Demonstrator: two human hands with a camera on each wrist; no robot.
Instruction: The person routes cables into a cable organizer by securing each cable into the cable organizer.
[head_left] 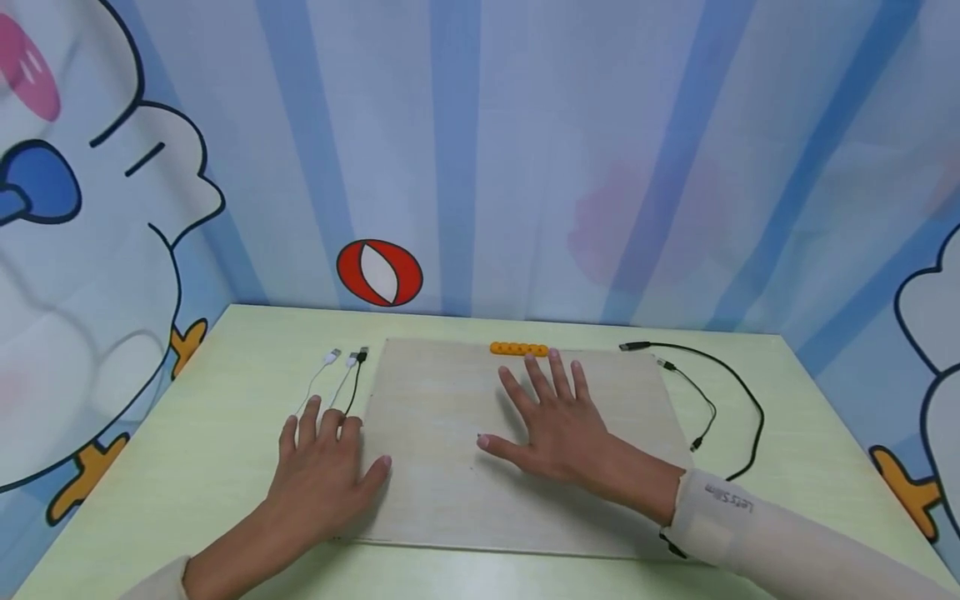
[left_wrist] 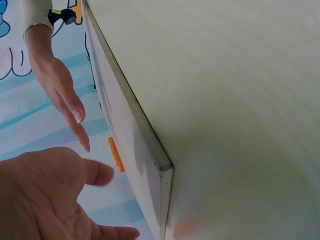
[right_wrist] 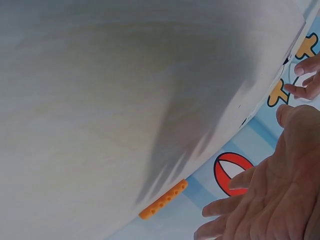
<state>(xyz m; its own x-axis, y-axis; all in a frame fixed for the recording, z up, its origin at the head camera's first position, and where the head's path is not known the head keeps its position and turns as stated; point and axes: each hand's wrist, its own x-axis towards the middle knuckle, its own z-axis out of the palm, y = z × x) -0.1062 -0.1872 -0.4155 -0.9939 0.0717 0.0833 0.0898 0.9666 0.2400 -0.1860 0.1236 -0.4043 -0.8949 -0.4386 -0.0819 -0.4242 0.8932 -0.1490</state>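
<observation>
My left hand (head_left: 322, 475) hovers over the left edge of a flat pale board (head_left: 435, 467), its fingers spread and nothing held. Just beyond its fingertips lie a white USB cable (head_left: 313, 379), a second white cable (head_left: 343, 381) and a short black cable (head_left: 357, 379). My right hand (head_left: 558, 433) is held above the board's middle with spread fingers, casting a shadow on it in the right wrist view. Past its fingertips, at the board's far edge, sits an orange strip (head_left: 518, 349) with a row of small round marks, also seen in the right wrist view.
Right of the board lie a thick black cable (head_left: 750, 396) in a wide curve and a thin black cable (head_left: 705, 396) with plugs at both ends. The board rests on a pale green table (head_left: 187, 417). A blue striped cartoon backdrop (head_left: 510, 167) stands behind the table.
</observation>
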